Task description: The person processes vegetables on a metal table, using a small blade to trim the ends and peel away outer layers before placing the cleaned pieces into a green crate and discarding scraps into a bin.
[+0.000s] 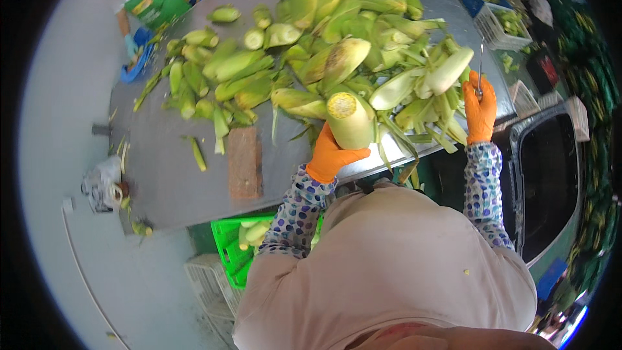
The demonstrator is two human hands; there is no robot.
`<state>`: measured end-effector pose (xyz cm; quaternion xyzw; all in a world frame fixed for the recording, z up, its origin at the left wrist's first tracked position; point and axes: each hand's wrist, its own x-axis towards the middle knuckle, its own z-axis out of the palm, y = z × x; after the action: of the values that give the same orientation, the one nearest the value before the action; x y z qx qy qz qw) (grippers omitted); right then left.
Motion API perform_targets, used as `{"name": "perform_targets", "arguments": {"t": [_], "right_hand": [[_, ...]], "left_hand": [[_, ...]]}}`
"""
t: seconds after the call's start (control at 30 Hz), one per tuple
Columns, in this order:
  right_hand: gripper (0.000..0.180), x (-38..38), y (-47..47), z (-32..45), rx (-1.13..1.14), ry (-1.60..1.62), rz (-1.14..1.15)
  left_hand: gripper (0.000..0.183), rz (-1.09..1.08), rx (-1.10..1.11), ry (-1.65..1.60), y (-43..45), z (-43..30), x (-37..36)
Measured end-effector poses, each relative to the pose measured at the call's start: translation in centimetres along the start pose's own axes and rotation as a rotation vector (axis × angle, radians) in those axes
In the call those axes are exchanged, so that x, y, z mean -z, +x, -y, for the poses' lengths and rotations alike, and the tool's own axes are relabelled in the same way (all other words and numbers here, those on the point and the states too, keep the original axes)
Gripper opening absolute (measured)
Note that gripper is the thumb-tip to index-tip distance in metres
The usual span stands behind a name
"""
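Note:
My left hand (330,157), in an orange glove, grips a husk-covered ear of corn (351,129). Its cut end faces up and shows yellow kernels around the rim. In my right hand (480,111), also gloved in orange, is a knife (480,65) with its thin blade pointing away from me. A large pile of corn ears in green husks (340,19) covers the far part of the metal table (180,189). Loose husk leaves (440,116) lie between my hands, and a pale ear (449,72) rests just left of the knife.
A reddish-brown brick (245,163) lies left of my left hand. Below the table edge stands a bright green crate (228,248) holding ears, beside a white crate (209,279). A black bin (549,175) is at my right. Across the table works a person in a green apron (158,7).

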<state>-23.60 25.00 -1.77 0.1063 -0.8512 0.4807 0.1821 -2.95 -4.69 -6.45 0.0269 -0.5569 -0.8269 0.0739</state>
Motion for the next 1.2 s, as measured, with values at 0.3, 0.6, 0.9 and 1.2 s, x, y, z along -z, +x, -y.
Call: {"name": "perform_targets", "arguments": {"t": [0.3,0.6,0.9,1.2], "right_hand": [[0.026,-10.1,-12.2,6.0,0.004,0.329,0.652],[0.024,-10.0,-16.0,14.1,0.145,0.385,1.084],[0.024,-12.9,-18.1,16.4,0.199,0.314,1.173],[0.026,-12.4,-17.0,14.7,0.075,0.138,1.127]], "left_hand": [[0.099,-0.472,-0.017,0.283,-10.8,2.7,7.6],[0.06,-1.737,-0.382,-0.315,-27.9,2.0,7.9],[0.075,-2.144,-0.061,-0.763,-46.2,26.3,18.4],[0.099,-2.096,0.431,-0.43,-45.4,26.6,21.4]]}}
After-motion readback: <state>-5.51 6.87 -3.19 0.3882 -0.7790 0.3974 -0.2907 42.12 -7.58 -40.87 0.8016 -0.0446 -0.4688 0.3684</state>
